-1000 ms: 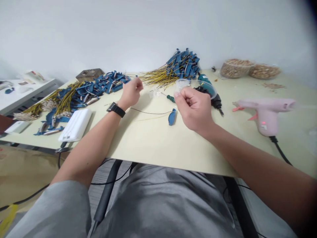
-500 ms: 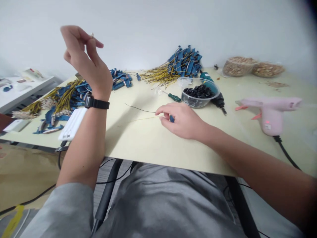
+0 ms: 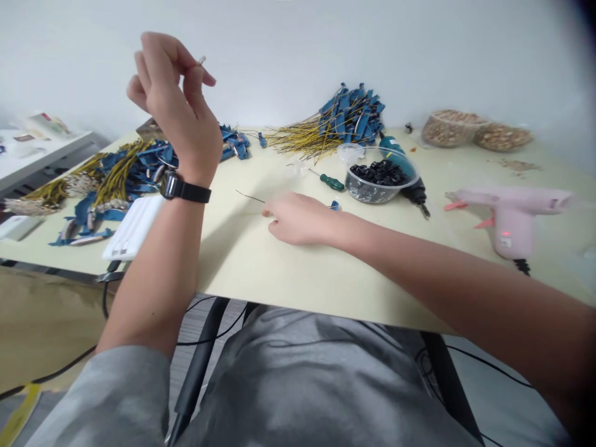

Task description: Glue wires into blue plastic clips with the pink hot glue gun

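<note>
My left hand (image 3: 172, 84) is raised above the table, with a small pale cylindrical piece (image 3: 202, 60) pinched between thumb and forefinger. A dark watch (image 3: 184, 191) sits on that wrist. My right hand (image 3: 298, 218) lies low on the tabletop, blurred by motion, over a thin black wire (image 3: 250, 197). The wire's far end runs out to the left, and its other part is hidden beneath the hand. Just beyond the fingers' opposite side, by the wrist end, a small blue plastic piece (image 3: 334, 205) lies on the table.
Bundles of blue connectors with yellow wires (image 3: 349, 115) lie at the back and left. A clear bowl of black pieces (image 3: 367, 194), a green-handled screwdriver (image 3: 332, 182), a pink glue gun (image 3: 507, 214) and a white ribbed box (image 3: 133, 226) stand on the table.
My left hand has risen from the table and stays high with the pale piece. My right hand has slid left along the wire, away from the blue piece.
</note>
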`<state>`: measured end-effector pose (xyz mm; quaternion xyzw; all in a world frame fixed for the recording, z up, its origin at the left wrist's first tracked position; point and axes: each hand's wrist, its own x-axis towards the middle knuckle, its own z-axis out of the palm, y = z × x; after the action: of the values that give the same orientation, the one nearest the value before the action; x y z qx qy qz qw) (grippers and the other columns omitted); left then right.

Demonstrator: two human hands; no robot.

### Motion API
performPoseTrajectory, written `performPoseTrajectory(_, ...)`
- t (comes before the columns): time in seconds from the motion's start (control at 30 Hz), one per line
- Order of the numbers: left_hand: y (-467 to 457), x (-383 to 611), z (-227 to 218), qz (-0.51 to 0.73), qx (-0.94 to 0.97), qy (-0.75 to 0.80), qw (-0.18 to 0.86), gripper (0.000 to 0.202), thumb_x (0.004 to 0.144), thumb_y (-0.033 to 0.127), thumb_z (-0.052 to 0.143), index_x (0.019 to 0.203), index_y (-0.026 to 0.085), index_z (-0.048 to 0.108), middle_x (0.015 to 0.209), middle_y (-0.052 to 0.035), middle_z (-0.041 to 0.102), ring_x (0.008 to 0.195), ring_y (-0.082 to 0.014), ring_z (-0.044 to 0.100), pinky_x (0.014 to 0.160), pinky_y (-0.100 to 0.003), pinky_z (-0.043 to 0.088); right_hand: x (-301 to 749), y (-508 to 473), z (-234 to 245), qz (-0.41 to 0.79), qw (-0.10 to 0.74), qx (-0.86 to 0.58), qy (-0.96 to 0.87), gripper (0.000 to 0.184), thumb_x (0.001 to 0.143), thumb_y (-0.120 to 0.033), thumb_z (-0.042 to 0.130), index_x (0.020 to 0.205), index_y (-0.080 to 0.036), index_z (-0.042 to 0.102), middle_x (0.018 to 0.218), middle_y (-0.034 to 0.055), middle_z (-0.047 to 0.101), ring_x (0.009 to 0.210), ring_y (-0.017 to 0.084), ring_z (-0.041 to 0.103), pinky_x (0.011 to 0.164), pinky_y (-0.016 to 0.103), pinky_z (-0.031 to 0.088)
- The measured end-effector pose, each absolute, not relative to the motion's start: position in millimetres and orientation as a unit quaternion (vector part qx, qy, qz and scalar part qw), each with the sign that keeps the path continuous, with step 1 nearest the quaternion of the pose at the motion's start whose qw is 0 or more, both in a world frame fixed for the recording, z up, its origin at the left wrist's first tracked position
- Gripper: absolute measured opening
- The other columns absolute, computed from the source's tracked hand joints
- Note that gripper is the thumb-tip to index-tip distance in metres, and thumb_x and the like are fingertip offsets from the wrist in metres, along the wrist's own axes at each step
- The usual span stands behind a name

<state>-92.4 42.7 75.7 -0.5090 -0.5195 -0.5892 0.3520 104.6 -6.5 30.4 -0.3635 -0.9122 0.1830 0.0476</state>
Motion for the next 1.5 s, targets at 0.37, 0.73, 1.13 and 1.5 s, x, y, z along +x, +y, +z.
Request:
performPoseTrajectory(0.37, 37.0, -84.6, 72.9, -0.567, -0.554, -0.526, 0.308, 0.022, 0.105, 0.002, 0.055, 0.106, 0.023, 0.062, 0.104, 0.0089, 0.073, 0.095, -0.0056, 0.069, 0.118, -0.037, 0.046, 108.1, 5.6, 52.9, 0.180, 0.173, -0.402, -0.881, 0.035, 0.097, -0.010, 0.062, 0.123, -0.016, 0.084, 0.110, 0.0139, 0.082, 0.098, 0.028, 0.072, 0.084, 0.038, 0.050)
performPoseTrajectory(0.73, -3.7, -78.7, 107.7, -0.425, -0.737, -0.489, 0.193, 0.037, 0.098, 0.001, 0.051, 0.122, 0.018, 0.074, 0.091, 0.0071, 0.077, 0.086, -0.0102, 0.069, 0.119, -0.037, 0.051, 197.5, -22.1, 112.6, 0.183, 0.321, -0.499, -0.784, 0.026, 0.098, -0.002, 0.062, 0.096, -0.015, 0.084, 0.061, -0.0040, 0.053, 0.059, 0.012, 0.042, 0.067, 0.035, 0.032)
performPoseTrajectory(1.13, -11.6, -33.1, 94.1, -0.062, -0.888, -0.411, -0.198, 0.028, 0.077, 0.008, 0.057, 0.097, 0.024, 0.067, 0.086, 0.0041, 0.086, 0.074, -0.0178, 0.078, 0.065, -0.029, 0.050, 237.9, -29.3, 50.5, 0.367, 0.256, -0.514, -0.732, 0.012, 0.104, -0.020, 0.070, 0.100, -0.018, 0.082, 0.056, -0.0054, 0.053, 0.048, 0.011, 0.039, 0.050, 0.031, 0.026)
performPoseTrajectory(1.5, -12.0, -23.6, 62.5, -0.113, -0.900, -0.352, -0.230, 0.023, 0.081, 0.014, 0.055, 0.099, 0.023, 0.066, 0.086, 0.0030, 0.085, 0.079, -0.0163, 0.080, 0.077, -0.028, 0.054, 230.1, -36.7, 20.5, 0.434, 0.267, -0.435, -0.742, 0.018, 0.104, -0.032, 0.073, 0.099, -0.017, 0.082, 0.058, -0.0065, 0.052, 0.051, 0.011, 0.042, 0.051, 0.030, 0.026)
